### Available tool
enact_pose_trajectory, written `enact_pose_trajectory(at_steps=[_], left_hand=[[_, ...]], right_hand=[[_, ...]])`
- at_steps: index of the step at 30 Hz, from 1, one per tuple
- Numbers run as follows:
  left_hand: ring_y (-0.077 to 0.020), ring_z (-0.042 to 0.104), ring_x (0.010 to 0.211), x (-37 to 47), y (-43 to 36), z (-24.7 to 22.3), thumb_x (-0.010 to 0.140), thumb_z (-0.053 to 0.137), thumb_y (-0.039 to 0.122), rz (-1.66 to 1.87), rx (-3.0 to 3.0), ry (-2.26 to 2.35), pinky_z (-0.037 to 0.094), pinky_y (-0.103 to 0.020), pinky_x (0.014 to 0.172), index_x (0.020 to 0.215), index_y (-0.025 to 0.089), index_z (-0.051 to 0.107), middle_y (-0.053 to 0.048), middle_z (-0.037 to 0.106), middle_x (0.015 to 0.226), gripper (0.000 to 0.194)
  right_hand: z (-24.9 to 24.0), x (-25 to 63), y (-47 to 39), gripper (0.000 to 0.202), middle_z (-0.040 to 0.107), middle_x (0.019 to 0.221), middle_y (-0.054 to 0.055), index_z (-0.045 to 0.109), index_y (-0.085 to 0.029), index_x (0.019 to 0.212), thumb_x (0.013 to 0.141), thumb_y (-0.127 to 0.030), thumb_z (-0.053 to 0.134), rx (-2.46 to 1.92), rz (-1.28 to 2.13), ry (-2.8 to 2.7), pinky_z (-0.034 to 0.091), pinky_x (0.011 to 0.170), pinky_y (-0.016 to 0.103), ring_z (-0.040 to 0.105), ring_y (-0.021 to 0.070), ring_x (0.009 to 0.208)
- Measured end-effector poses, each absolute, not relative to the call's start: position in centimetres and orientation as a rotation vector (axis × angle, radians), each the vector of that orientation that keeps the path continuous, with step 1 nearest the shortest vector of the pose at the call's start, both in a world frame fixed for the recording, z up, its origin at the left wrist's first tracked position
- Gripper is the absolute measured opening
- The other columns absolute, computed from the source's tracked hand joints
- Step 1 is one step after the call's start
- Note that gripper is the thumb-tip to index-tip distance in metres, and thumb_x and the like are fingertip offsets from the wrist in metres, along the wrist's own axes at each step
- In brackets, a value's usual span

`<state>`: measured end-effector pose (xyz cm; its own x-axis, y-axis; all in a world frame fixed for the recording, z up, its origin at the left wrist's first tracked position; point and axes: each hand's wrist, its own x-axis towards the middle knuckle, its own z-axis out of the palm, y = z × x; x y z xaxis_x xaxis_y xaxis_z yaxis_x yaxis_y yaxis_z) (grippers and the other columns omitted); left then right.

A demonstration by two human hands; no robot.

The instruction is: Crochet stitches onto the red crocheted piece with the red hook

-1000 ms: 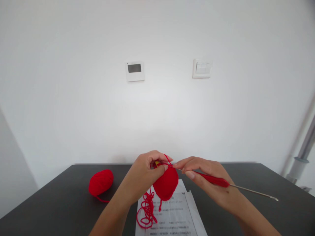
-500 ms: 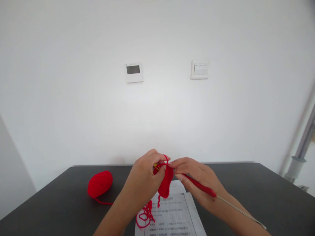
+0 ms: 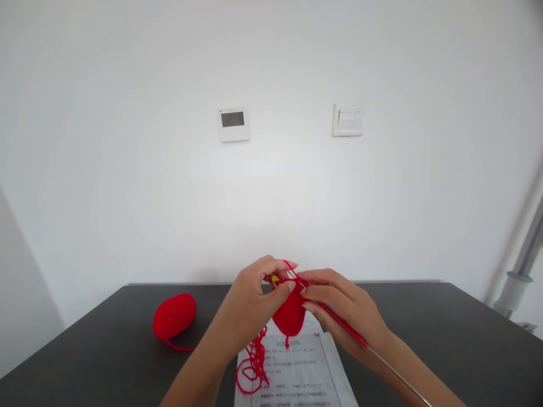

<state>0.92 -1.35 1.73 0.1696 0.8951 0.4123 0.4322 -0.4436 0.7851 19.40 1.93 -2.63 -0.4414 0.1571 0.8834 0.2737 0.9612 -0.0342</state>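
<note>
Between my hands hangs a small red crochet piece point(image 3: 291, 314) with a short tail at its bottom. My left hand point(image 3: 258, 294) pinches its upper edge, and a strand of red yarn point(image 3: 290, 264) runs over the left index finger. A yellow stitch marker point(image 3: 275, 281) sits at the piece's edge by the left fingers. My right hand point(image 3: 345, 302) is closed around a crochet hook point(image 3: 344, 327) with a red grip and a long metal shaft pointing down to the right. The hook's metal tip is up at the piece's top edge, near the yarn.
A red yarn ball point(image 3: 174, 317) lies on the dark table point(image 3: 106, 350) to the left. Printed sheets point(image 3: 297, 379) lie under my hands, with loose red yarn point(image 3: 255, 362) over their left side. A white wall point(image 3: 271, 198) stands behind; a grey pipe point(image 3: 526, 249) is at right.
The hook's tip now shows at the piece's top edge, and its shaft has swung lower. The crochet piece has turned to face me more broadly. The view has shifted slightly.
</note>
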Motion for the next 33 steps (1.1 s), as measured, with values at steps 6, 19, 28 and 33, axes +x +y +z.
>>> enact_pose_trajectory(at_steps=[6,19,28,33], left_hand=[[-0.0202,0.062,0.086,0.5,-0.7,1.6,0.089,0.053,0.042,1.170,1.781,1.130,0.045,-0.028,0.076,0.097,0.016,0.073,-0.005,0.070,0.090,0.034],[-0.0188,0.056,0.074,0.7,-0.6,1.5,0.093,0.043,0.045,1.187,1.857,1.219,0.043,-0.029,0.069,0.075,0.016,0.066,-0.001,0.064,0.073,0.040],[-0.0178,0.058,0.080,1.3,-0.9,1.4,0.095,0.042,0.035,1.200,2.099,1.419,0.042,-0.030,0.074,0.080,0.019,0.064,-0.001,0.063,0.083,0.031],[-0.0183,0.059,0.091,1.6,-0.8,1.0,0.088,0.051,0.020,1.258,2.229,1.417,0.043,-0.031,0.085,0.094,0.018,0.066,-0.004,0.064,0.095,0.016]], right_hand=[[-2.5,19.6,2.2,0.009,0.069,0.101,0.015,0.063,-0.014,0.098,0.093,-0.016,0.055,-0.227,-0.357,-2.021,0.058,0.075,0.026,0.068,0.0177,0.090],[-2.7,19.3,2.5,0.012,0.070,0.101,0.016,0.061,-0.013,0.102,0.092,-0.012,0.054,-0.314,-0.513,-1.948,0.059,0.074,0.033,0.066,0.0209,0.093],[-2.8,19.1,2.3,0.012,0.070,0.102,0.014,0.061,-0.015,0.101,0.092,-0.013,0.054,-0.359,-0.483,-2.000,0.059,0.074,0.033,0.066,0.0203,0.090],[-2.7,19.2,2.1,0.013,0.070,0.102,0.012,0.061,-0.018,0.102,0.093,-0.014,0.053,-0.382,-0.472,-2.015,0.058,0.075,0.033,0.066,0.0203,0.091]])
